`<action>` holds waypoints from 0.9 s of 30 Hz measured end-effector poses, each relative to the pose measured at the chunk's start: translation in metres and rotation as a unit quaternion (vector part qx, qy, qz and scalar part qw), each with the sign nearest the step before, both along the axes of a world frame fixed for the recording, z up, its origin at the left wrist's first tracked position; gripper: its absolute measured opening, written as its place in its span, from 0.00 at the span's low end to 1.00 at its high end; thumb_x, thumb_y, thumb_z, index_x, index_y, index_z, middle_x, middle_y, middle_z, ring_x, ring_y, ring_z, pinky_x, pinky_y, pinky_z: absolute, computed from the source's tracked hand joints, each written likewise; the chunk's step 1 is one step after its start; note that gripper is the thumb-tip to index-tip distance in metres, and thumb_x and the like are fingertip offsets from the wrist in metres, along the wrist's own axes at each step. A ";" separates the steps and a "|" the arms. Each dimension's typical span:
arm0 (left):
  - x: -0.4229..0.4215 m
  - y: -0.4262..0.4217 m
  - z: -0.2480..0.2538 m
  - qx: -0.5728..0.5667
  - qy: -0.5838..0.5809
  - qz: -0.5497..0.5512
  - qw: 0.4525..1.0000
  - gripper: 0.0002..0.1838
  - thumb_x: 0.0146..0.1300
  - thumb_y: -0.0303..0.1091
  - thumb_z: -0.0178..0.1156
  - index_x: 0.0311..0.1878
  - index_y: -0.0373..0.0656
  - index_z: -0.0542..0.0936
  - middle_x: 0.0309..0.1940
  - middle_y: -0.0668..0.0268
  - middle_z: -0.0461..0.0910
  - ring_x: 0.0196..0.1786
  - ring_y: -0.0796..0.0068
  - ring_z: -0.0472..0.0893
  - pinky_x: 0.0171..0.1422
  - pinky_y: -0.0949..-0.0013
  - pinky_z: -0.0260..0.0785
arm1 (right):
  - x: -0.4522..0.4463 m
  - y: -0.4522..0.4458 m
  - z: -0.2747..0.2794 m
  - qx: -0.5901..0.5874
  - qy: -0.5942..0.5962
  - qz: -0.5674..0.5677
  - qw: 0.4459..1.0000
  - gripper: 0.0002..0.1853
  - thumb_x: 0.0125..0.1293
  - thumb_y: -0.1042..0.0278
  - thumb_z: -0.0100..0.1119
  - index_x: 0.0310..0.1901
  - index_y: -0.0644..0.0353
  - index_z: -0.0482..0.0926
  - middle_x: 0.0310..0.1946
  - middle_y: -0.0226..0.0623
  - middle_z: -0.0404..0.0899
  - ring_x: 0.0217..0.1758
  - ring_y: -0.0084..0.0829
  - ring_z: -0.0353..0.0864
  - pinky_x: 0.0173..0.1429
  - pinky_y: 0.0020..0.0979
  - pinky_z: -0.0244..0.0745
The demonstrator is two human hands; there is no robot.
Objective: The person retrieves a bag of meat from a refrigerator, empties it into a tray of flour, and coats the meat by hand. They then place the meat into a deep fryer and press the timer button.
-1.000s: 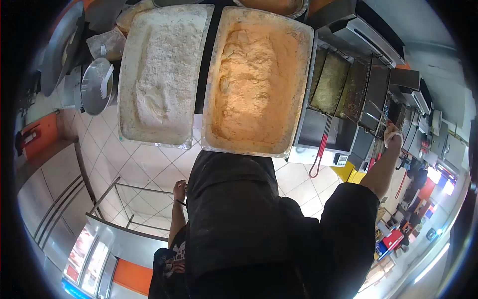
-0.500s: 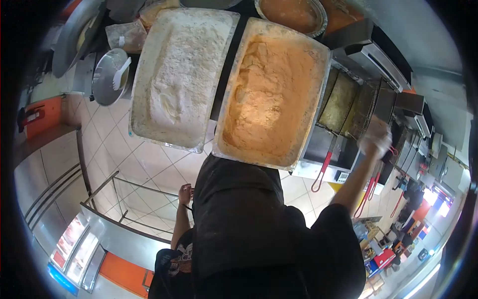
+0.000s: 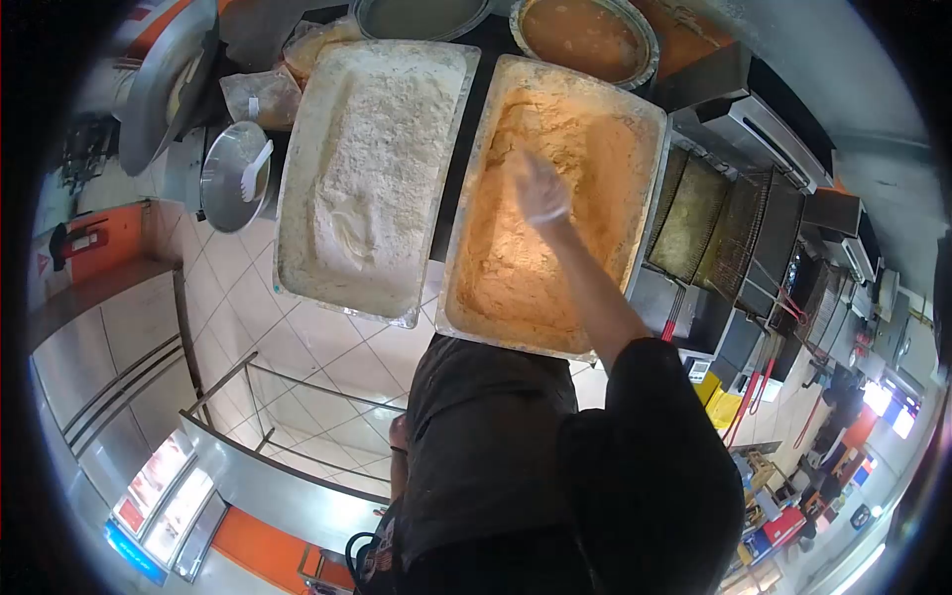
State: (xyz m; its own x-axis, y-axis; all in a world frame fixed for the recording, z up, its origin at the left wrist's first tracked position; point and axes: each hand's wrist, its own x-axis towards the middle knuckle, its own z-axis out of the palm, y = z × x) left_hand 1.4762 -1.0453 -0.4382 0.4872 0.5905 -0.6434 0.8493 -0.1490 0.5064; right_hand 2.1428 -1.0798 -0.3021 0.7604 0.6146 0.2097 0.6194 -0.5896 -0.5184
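My right hand (image 3: 541, 190), in a clear plastic glove, is over the tray of orange-tinted flour (image 3: 605, 238). It is blurred, so its fingers and any contact with the flour do not show clearly. My left hand (image 3: 399, 432) hangs low beside my dark apron, which hides most of it, with a dark band at the wrist. Left of the orange tray lies a second tray of white flour (image 3: 392, 139), its surface lumpy with a hollow near the front.
A metal bowl with a white-handled utensil (image 3: 256, 169) stands on the left. Behind the trays is a round pan of orange liquid (image 3: 580, 40). Fryer baskets (image 3: 689, 218) with red handles (image 3: 754, 392) line the right side. A metal rail (image 3: 327, 392) runs at lower left.
My right hand has moved left from the fryer baskets to above the orange flour. A red-handled basket there has shifted. My left hand has slipped further behind the apron.
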 end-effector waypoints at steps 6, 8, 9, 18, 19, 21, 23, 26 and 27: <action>-0.026 -0.017 -0.035 -0.052 0.072 0.117 0.989 0.17 0.56 0.38 0.47 0.42 0.37 0.73 0.32 0.51 0.77 0.40 0.60 0.77 0.41 0.62 0.68 | 0.066 0.040 0.017 -0.328 0.067 0.180 0.925 0.15 0.54 0.68 0.49 0.44 0.61 0.71 0.43 0.51 0.71 0.44 0.42 0.73 0.46 0.37 0.71; 0.000 -0.007 -0.015 -0.052 0.062 0.113 0.990 0.16 0.56 0.38 0.47 0.43 0.37 0.73 0.33 0.51 0.77 0.40 0.61 0.77 0.41 0.62 0.68 | 0.066 0.042 0.015 -0.317 0.056 0.186 0.928 0.14 0.54 0.70 0.48 0.44 0.62 0.71 0.43 0.49 0.71 0.44 0.42 0.73 0.46 0.36 0.70; 0.014 -0.003 -0.005 -0.053 0.060 0.107 0.991 0.16 0.56 0.38 0.47 0.43 0.37 0.73 0.33 0.52 0.77 0.40 0.61 0.77 0.41 0.62 0.68 | 0.067 0.040 0.013 -0.307 0.043 0.197 0.930 0.14 0.54 0.72 0.47 0.43 0.64 0.71 0.42 0.48 0.71 0.44 0.42 0.74 0.46 0.36 0.70; 0.062 0.028 0.024 -0.069 0.064 0.046 0.994 0.16 0.55 0.37 0.49 0.43 0.36 0.73 0.33 0.54 0.77 0.39 0.63 0.77 0.41 0.64 0.68 | 0.084 -0.003 -0.001 -0.098 -0.005 0.036 0.995 0.15 0.54 0.68 0.47 0.45 0.56 0.70 0.31 0.43 0.75 0.35 0.37 0.75 0.38 0.35 0.71; 0.065 0.029 0.027 -0.069 0.065 0.042 0.995 0.16 0.55 0.37 0.49 0.43 0.36 0.73 0.34 0.54 0.77 0.38 0.64 0.77 0.41 0.65 0.68 | 0.085 -0.007 0.012 -0.141 -0.061 0.018 0.988 0.13 0.56 0.68 0.44 0.45 0.56 0.69 0.30 0.42 0.75 0.31 0.33 0.76 0.35 0.34 0.72; 0.070 0.031 0.033 -0.067 0.068 0.031 0.995 0.16 0.54 0.37 0.49 0.43 0.36 0.72 0.34 0.54 0.77 0.38 0.64 0.77 0.40 0.65 0.68 | 0.088 -0.012 0.057 -0.156 0.083 0.027 0.984 0.14 0.56 0.68 0.45 0.46 0.55 0.69 0.33 0.40 0.75 0.30 0.31 0.76 0.35 0.33 0.73; 0.079 0.034 0.040 -0.063 0.072 0.023 0.995 0.16 0.54 0.36 0.50 0.43 0.36 0.72 0.34 0.55 0.77 0.38 0.65 0.77 0.40 0.65 0.68 | 0.091 -0.014 0.075 -0.165 0.222 0.049 0.960 0.15 0.57 0.67 0.46 0.47 0.54 0.69 0.36 0.39 0.76 0.29 0.30 0.76 0.35 0.33 0.73; 0.094 0.037 0.054 -0.051 0.091 0.013 0.994 0.17 0.54 0.36 0.50 0.43 0.35 0.72 0.34 0.56 0.77 0.38 0.66 0.77 0.40 0.66 0.68 | 0.103 -0.004 0.093 0.003 0.179 -0.175 0.968 0.17 0.58 0.67 0.46 0.51 0.52 0.68 0.45 0.39 0.73 0.24 0.30 0.74 0.36 0.29 0.74; 0.099 0.035 0.059 -0.043 0.094 0.010 0.995 0.17 0.54 0.36 0.50 0.44 0.35 0.72 0.34 0.56 0.77 0.38 0.66 0.77 0.40 0.66 0.68 | 0.120 -0.003 0.097 0.004 0.165 -0.193 0.967 0.17 0.59 0.66 0.44 0.51 0.53 0.69 0.45 0.39 0.73 0.27 0.30 0.75 0.38 0.29 0.74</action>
State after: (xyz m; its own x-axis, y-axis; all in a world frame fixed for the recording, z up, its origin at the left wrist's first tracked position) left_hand 1.5754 -1.0101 -0.3787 0.3429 0.5380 -0.7700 0.9323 -0.0945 0.3491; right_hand 2.2631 -1.0823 -0.2052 0.9591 0.2715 -0.0796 0.1545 -0.7383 -0.6565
